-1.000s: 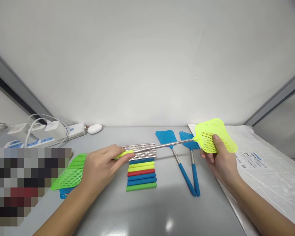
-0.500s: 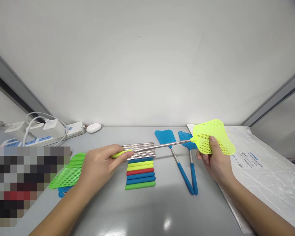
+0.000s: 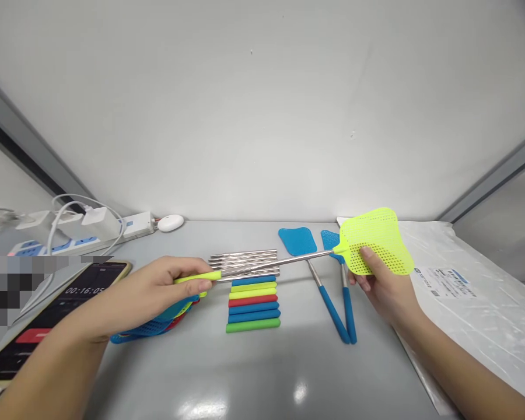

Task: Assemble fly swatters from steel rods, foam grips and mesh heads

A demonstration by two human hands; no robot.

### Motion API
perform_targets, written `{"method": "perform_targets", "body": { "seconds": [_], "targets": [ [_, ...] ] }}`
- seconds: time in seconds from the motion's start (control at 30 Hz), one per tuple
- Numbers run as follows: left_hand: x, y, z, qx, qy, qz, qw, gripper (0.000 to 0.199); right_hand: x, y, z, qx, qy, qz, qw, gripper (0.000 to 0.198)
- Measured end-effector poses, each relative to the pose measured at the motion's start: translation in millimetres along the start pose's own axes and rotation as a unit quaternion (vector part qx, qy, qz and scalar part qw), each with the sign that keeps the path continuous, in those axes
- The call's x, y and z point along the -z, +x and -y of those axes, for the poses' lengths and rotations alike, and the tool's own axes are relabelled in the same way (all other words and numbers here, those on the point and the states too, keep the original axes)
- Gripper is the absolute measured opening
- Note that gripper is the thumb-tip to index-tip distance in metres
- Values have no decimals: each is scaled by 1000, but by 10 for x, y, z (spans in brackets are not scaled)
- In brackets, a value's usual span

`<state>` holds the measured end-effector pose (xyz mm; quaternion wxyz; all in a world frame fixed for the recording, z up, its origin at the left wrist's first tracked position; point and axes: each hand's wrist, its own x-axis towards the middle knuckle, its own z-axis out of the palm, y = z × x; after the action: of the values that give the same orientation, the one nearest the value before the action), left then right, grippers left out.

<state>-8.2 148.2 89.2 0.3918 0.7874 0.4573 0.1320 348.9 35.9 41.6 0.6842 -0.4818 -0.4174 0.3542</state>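
A yellow fly swatter (image 3: 284, 261) with a thin metal rod stretches level between my hands above the table. My left hand (image 3: 157, 291) is closed around its yellow handle, thumb along the near side. On the right, my right hand (image 3: 382, 286) pinches the perforated yellow head, its thumb on the front face. Beneath the rod lie several metal rods (image 3: 245, 262) side by side, and nearer me a row of coloured handles (image 3: 254, 306) in blue, yellow, red and green. Partly covered by my left hand is a stack of swatter heads (image 3: 157, 328).
Two blue fly swatters (image 3: 332, 309) lie right of the handles. A plastic-wrapped package (image 3: 455, 326) covers the table's right side. At left are a phone (image 3: 70, 303) showing a timer, a power strip (image 3: 135, 224) with cables and a white oval device (image 3: 170, 223).
My left hand has shifted left, and more of the yellow handle shows. The green swatter head seen beside my left wrist is out of sight. My right hand keeps its hold.
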Motion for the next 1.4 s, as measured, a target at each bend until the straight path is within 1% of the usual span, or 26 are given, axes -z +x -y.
{"method": "perform_targets", "body": {
  "seconds": [0.07,0.1,0.17,0.2,0.3,0.37,0.43,0.5,0.57,0.6,0.63,0.73,0.77,0.8,0.9,0.97,1.03,1.07,1.13,1.2,1.27,1.33,1.4],
  "targets": [
    [-40,22,-58,-15,-5,72,997,36,6,19,15,6,5,-22,1000,16],
    [-70,31,-88,-20,-9,92,996,37,9,20,17,11,7,-34,999,15],
    [-152,38,-155,-20,-16,97,995,39,10,-5,5,17,-6,-46,999,18],
    [-204,36,-197,-18,-20,104,994,40,4,-31,-6,13,-26,-38,999,21],
    [-404,21,-364,-15,-52,136,989,44,-52,-150,-38,-18,-92,16,995,29],
    [-539,10,-490,-20,-85,156,984,45,-117,-228,-32,-28,-118,34,992,31],
    [-646,0,-592,-20,-110,167,980,45,-178,-275,2,-16,-136,20,990,33],
    [-716,-6,-650,-20,-123,161,979,44,-211,-276,48,-2,-144,8,990,33],
    [-764,0,-669,-15,-143,154,977,43,-205,-232,80,0,-117,11,993,29],
    [-788,11,-674,-10,-161,162,973,43,-190,-197,85,-7,-92,17,996,27],
    [-815,28,-683,-5,-180,183,966,43,-169,-156,82,-21,-63,27,997,26],
    [-934,120,-774,-10,-222,277,935,41,-94,-21,41,-78,27,46,996,22],
    [-989,162,-827,-22,-221,297,928,39,-68,23,24,-99,49,45,993,23],
    [-1053,207,-888,-38,-216,301,928,38,-43,63,7,-116,66,39,990,25],
    [-1290,345,-1066,-76,-154,269,948,37,38,167,-24,-131,73,12,989,28],
    [-1468,427,-1148,-77,-122,239,960,38,96,223,-33,-118,52,1,992,31],
    [-1636,496,-1197,-69,-113,200,971,40,155,275,-47,-104,10,-14,994,34],
    [-1709,527,-1213,-65,-110,178,976,40,183,300,-60,-97,-21,-22,995,38],
    [-1826,586,-1235,-59,-91,132,985,38,238,350,-102,-79,-92,-31,992,56],
    [-1910,645,-1251,-53,-41,79,995,36,290,397,-162,-54,-160,-17,986,69],
    [-1977,701,-1261,-55,30,30,998,35,335,432,-227,-25,-222,4,975,73],
    [-2040,747,-1263,-82,98,-3,992,37,367,449,-282,2,-286,15,958,73],
    [-2099,775,-1257,-121,151,-26,981,38,382,449,-320,20,-347,30,937,66]
  ]
}}
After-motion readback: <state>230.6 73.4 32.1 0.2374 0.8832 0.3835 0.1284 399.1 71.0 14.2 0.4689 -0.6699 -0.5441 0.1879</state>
